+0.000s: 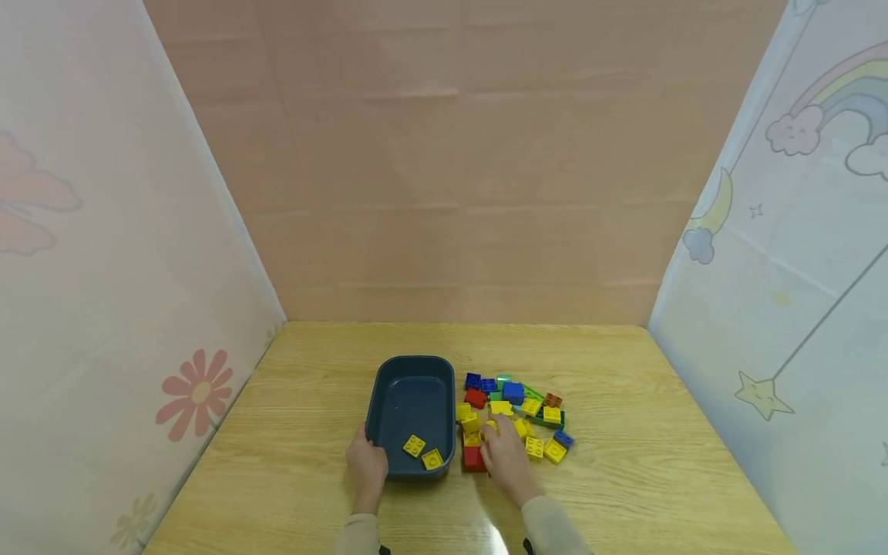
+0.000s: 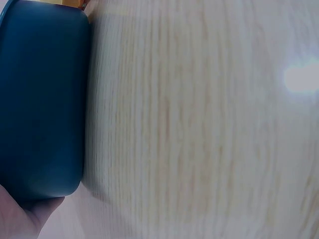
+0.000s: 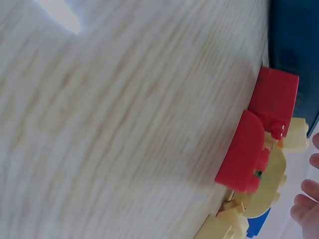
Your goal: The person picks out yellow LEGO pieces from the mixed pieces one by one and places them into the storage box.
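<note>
- Left hand (image 1: pixel 366 464): gripping dark-blue tray (image 1: pixel 416 397) at near-left rim; steadiness advisable.
- Right hand (image 1: pixel 510 464): over loose yellow bricks (image 1: pixel 534 449); grip indeterminable; side pinch likely best.
- Between hands: tray, smooth, round-cornered; two square bricks (image 1: pixel 414 445) inside.
- Beyond right hand: glossy blue brick (image 1: pixel 513 392), studded plastic.
- Beneath: wood-grain table (image 1: pixel 291 455).

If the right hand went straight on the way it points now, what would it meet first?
The right hand would probably meet the yellow bricks near its fingertips; depth is unclear.
</note>
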`<action>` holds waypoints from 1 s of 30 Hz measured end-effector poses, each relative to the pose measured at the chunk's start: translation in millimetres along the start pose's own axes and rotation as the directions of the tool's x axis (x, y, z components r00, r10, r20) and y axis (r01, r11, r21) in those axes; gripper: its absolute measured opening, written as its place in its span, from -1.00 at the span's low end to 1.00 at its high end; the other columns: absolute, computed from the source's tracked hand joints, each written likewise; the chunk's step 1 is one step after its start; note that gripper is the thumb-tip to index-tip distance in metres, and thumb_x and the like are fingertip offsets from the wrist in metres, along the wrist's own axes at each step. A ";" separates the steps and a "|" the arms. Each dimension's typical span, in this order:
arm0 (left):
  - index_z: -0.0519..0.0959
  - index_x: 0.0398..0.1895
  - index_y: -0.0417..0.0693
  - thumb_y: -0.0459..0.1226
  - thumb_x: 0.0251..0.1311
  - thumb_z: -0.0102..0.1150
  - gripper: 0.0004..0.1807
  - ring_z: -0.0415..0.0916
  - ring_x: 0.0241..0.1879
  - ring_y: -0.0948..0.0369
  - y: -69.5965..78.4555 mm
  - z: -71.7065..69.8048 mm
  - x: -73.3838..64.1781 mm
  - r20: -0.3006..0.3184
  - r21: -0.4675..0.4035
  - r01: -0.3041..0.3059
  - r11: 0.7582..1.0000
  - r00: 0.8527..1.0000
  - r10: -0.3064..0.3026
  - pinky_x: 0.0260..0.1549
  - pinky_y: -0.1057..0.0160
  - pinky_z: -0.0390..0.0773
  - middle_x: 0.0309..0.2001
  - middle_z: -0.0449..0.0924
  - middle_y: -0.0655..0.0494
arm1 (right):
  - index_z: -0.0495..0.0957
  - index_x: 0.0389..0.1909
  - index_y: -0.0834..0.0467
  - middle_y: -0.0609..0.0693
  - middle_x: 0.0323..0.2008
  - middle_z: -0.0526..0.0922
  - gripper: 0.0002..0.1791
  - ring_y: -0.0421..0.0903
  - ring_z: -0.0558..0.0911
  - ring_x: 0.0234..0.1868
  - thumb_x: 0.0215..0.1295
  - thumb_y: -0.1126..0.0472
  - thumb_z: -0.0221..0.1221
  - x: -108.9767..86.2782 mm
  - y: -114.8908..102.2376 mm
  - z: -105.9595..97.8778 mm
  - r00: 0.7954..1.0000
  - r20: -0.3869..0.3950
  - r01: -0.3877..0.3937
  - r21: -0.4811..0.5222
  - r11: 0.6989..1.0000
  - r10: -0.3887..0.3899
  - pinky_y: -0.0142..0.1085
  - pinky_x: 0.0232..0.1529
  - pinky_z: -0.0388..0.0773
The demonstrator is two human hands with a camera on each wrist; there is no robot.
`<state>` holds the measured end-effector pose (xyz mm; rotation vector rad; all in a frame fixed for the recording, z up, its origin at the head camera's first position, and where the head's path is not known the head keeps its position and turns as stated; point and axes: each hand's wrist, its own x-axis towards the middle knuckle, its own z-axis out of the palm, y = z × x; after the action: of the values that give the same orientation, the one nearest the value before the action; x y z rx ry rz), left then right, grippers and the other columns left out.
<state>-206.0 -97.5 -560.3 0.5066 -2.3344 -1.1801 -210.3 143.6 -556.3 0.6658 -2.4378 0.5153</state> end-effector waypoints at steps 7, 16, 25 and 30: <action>0.39 -0.07 -0.59 -0.70 -0.16 -0.09 -0.56 0.52 -0.32 -0.18 -1.1 0.9 0.3 0.015 0.011 -0.003 1.000 1.000 0.003 -0.42 -0.04 0.52 -0.28 0.50 -0.44 | 0.51 -0.16 0.35 0.28 -0.10 0.43 -0.63 0.16 0.42 -0.03 -0.06 0.36 0.27 -1.0 7.0 -1.8 0.999 0.040 -0.019 -0.067 0.998 0.022 -0.04 -0.03 0.41; 0.39 -0.08 -0.60 -0.69 -0.17 -0.08 -0.56 0.51 -0.32 -0.19 -1.6 0.2 -0.7 0.009 -0.004 -0.015 1.000 1.000 0.015 -0.41 -0.05 0.52 -0.28 0.50 -0.45 | 0.47 -0.06 0.35 0.29 -0.05 0.41 -0.59 0.18 0.38 0.02 0.01 0.34 0.24 -2.7 11.5 -1.2 0.990 0.129 -0.047 -0.065 0.997 0.056 -0.02 0.01 0.36; 0.37 -0.05 -0.59 -0.68 -0.15 -0.08 -0.55 0.51 -0.30 -0.19 -1.9 -0.4 -0.5 0.017 0.000 -0.003 1.000 1.000 0.003 -0.39 -0.06 0.51 -0.26 0.49 -0.45 | 0.52 -0.20 0.30 0.27 -0.07 0.44 -0.70 0.18 0.41 -0.01 -0.03 0.39 0.25 -7.0 13.7 2.1 0.991 0.129 -0.017 -0.100 0.995 0.030 -0.06 -0.01 0.39; 0.37 -0.05 -0.59 -0.68 -0.16 -0.07 -0.54 0.52 -0.32 -0.17 -0.8 -1.0 -1.4 0.026 0.003 -0.006 1.000 1.000 0.005 -0.43 -0.03 0.52 -0.28 0.51 -0.43 | 0.53 -0.23 0.30 0.26 -0.09 0.45 -0.68 0.19 0.41 -0.02 -0.10 0.47 0.25 -7.1 14.4 2.3 0.992 0.124 -0.012 -0.115 0.993 0.026 -0.06 -0.03 0.40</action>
<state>-204.2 -97.9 -560.7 0.4883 -2.3588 -1.1873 -214.1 156.4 -565.3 0.6446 -2.5710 0.3481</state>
